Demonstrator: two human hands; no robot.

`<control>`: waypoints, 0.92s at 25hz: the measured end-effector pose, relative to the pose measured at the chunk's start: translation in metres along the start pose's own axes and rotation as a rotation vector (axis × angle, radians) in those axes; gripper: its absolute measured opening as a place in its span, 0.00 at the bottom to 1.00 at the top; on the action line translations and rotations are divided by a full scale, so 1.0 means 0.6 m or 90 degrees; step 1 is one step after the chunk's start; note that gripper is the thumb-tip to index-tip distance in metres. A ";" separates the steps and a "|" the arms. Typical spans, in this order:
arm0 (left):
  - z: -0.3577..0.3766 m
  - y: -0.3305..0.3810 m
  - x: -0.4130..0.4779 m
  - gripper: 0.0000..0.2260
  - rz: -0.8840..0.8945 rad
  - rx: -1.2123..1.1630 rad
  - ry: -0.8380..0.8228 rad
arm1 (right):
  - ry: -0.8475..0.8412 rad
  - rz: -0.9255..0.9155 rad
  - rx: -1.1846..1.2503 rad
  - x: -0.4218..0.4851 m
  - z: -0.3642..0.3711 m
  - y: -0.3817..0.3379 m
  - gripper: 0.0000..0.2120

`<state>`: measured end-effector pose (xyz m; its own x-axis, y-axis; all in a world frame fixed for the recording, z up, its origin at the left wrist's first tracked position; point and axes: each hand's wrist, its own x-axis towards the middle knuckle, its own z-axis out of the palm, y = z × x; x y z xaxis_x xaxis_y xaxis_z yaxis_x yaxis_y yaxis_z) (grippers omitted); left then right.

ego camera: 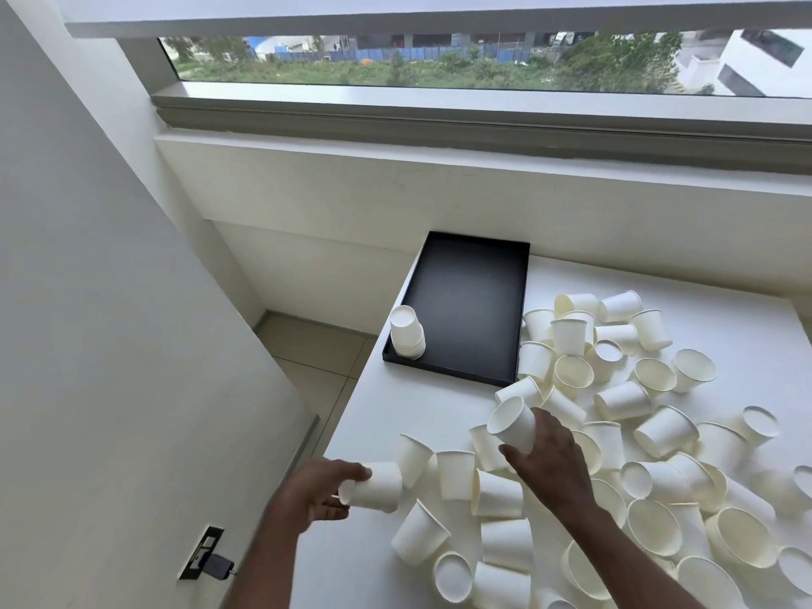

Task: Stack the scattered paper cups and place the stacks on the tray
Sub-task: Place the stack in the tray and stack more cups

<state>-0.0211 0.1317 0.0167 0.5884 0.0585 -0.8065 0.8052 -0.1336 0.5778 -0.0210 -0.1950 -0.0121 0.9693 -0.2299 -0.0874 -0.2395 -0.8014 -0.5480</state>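
Note:
Several white paper cups [624, 400] lie scattered on the white table [395, 415], most on their sides. A black tray [470, 301] sits at the table's far left, and one upside-down stack of cups [407, 332] stands in its near left corner. My left hand [314, 490] grips a cup [378, 485] held sideways near the table's left edge. My right hand [549, 459] holds another cup [514, 424] lifted above the pile, its mouth facing up and left.
The table's left edge drops to a tiled floor [316, 353]. A white wall [110, 301] with a socket and plug [206, 556] stands on the left. A low wall and window ledge [439, 178] run behind the table.

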 end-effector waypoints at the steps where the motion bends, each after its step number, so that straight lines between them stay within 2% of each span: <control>1: -0.010 0.014 -0.008 0.23 0.002 -0.027 -0.043 | -0.005 0.001 -0.001 -0.002 0.001 -0.001 0.29; 4: 0.000 0.051 -0.017 0.24 0.071 -0.181 -0.104 | -0.028 -0.007 0.011 -0.009 0.007 -0.013 0.29; 7: 0.054 0.071 -0.013 0.26 0.150 -0.327 -0.085 | -0.093 -0.061 0.037 -0.022 0.026 -0.040 0.34; 9: 0.100 0.069 -0.016 0.24 0.187 -0.315 -0.073 | -0.137 -0.102 0.045 -0.030 0.038 -0.070 0.35; 11: 0.137 0.059 -0.020 0.23 0.213 -0.288 -0.076 | -0.151 -0.119 0.047 -0.035 0.046 -0.098 0.31; 14: 0.163 0.043 -0.016 0.26 0.249 -0.254 -0.086 | -0.125 -0.127 0.070 -0.030 0.052 -0.118 0.24; 18: 0.171 0.031 -0.013 0.23 0.286 -0.169 -0.157 | -0.110 -0.137 0.099 -0.021 0.052 -0.119 0.21; 20: 0.172 0.031 -0.015 0.23 0.293 -0.165 -0.128 | -0.103 -0.142 0.106 -0.020 0.053 -0.116 0.23; 23: 0.176 0.048 -0.015 0.25 0.241 -0.272 -0.039 | -0.098 -0.148 0.102 -0.021 0.054 -0.113 0.26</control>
<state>-0.0110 0.0232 0.0270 0.8466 0.0250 -0.5317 0.5049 0.2784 0.8170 -0.0151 -0.1199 -0.0011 0.9971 0.0451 -0.0619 -0.0102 -0.7228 -0.6910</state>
